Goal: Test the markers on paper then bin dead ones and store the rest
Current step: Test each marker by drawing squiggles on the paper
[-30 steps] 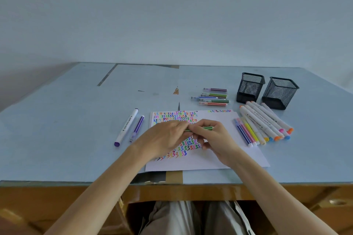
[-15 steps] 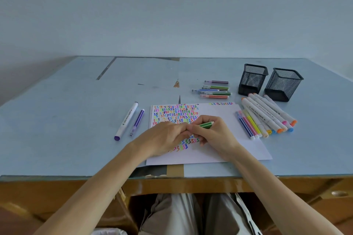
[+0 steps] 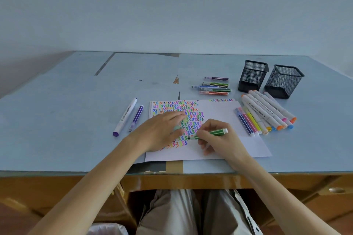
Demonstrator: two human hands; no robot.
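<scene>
A white paper sheet (image 3: 219,112) covered with several rows of coloured squiggles lies on the blue table. My right hand (image 3: 219,141) grips a green striped marker (image 3: 215,132), uncapped, its tip touching the paper beside the lowest squiggles. My left hand (image 3: 160,131) rests on the left part of the sheet, and a pale marker cap (image 3: 176,128) shows under its fingers. Two black mesh cups (image 3: 253,75) (image 3: 283,81) stand empty at the back right.
Several thin markers (image 3: 215,87) lie behind the paper, several thick white markers (image 3: 267,108) and thin coloured ones (image 3: 248,122) to its right. Two purple markers (image 3: 125,116) (image 3: 136,118) lie to its left. A white bin liner (image 3: 108,230) shows below the table edge.
Both hands held the green marker together above the paper; now they have parted. The cap is off with my left hand, and my right hand has brought the tip down to the sheet.
</scene>
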